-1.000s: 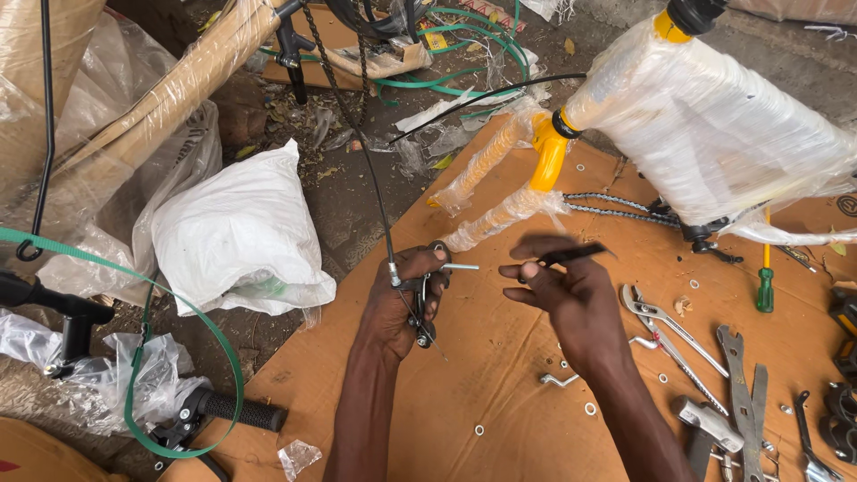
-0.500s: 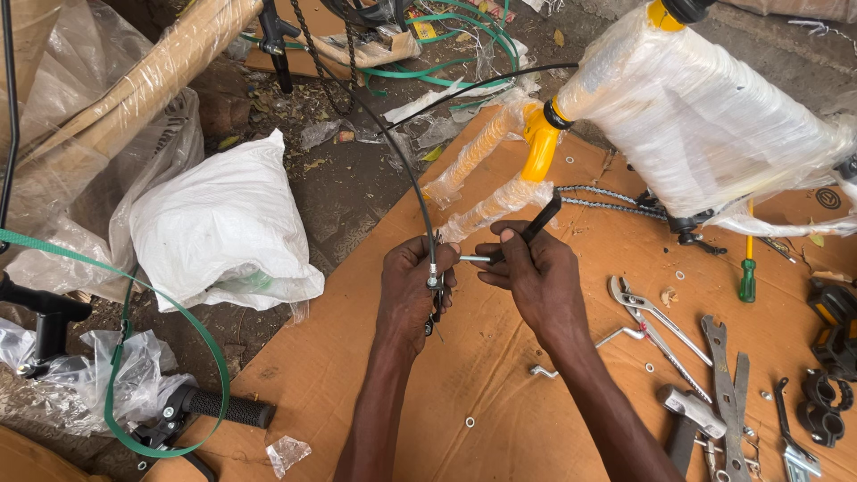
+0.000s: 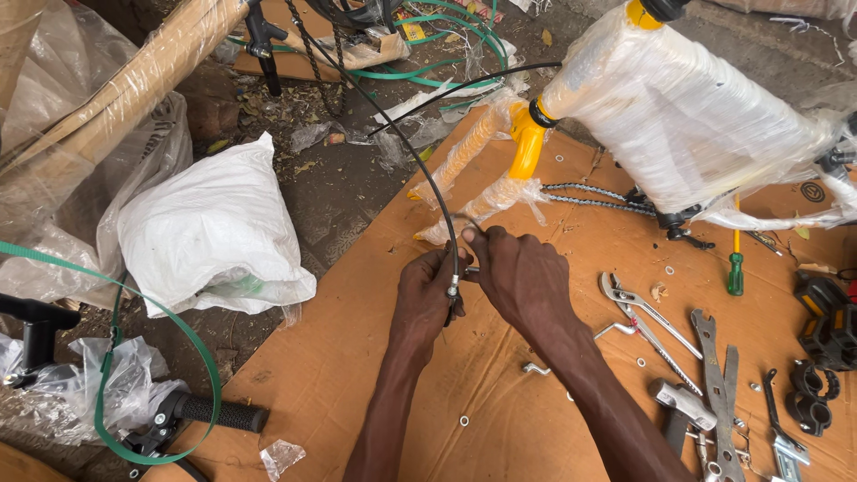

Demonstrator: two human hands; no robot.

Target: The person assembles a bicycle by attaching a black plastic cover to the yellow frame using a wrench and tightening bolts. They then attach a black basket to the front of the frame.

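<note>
My left hand [image 3: 428,299] grips the metal end of a black brake cable [image 3: 420,165] that arcs up and away toward the top of the view. My right hand [image 3: 522,277] is closed just beside it, pinching the thin inner wire at the cable's ferrule. Both hands meet over a brown cardboard sheet [image 3: 357,357] on the ground. A yellow bicycle frame wrapped in clear plastic [image 3: 678,107] lies just beyond the hands.
Pliers [image 3: 638,308], wrenches [image 3: 714,375], a green-handled screwdriver [image 3: 735,259], black pedals [image 3: 826,317] and loose washers lie on the cardboard at right. A white sack [image 3: 210,228] and a handlebar with a black grip [image 3: 210,412] sit at left, with green strapping.
The hands have come together on the cable end. The dark tool the right hand held a second ago is no longer visible; its fingers now pinch the wire.
</note>
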